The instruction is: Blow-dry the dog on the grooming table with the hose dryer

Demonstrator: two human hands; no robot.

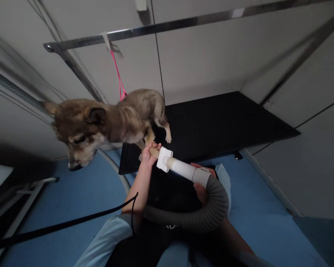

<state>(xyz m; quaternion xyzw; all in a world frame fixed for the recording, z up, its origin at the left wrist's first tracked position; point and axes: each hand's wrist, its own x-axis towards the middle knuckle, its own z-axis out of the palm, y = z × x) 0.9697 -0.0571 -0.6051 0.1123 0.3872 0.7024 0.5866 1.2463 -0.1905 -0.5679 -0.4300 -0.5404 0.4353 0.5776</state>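
A brown and grey dog [136,111] stands at the left end of the black table [211,115], its head lowered past the edge. My left hand [148,155] is closed around one of its front legs, and a tan paw seems to poke out of the grip. My right hand [201,191] wraps the white dryer nozzle [183,169] where it joins a ribbed grey hose [215,207]. The nozzle's wide flat tip points at the held paw, very close to my left hand. Part of my right hand is hidden behind the hose.
A metal bar [178,26] runs above the table, with a pink loop [118,74] hanging from it behind the dog. A black cord [72,224] crosses the lower left. A metal-legged stand [25,204] is at the left on the blue floor [100,193].
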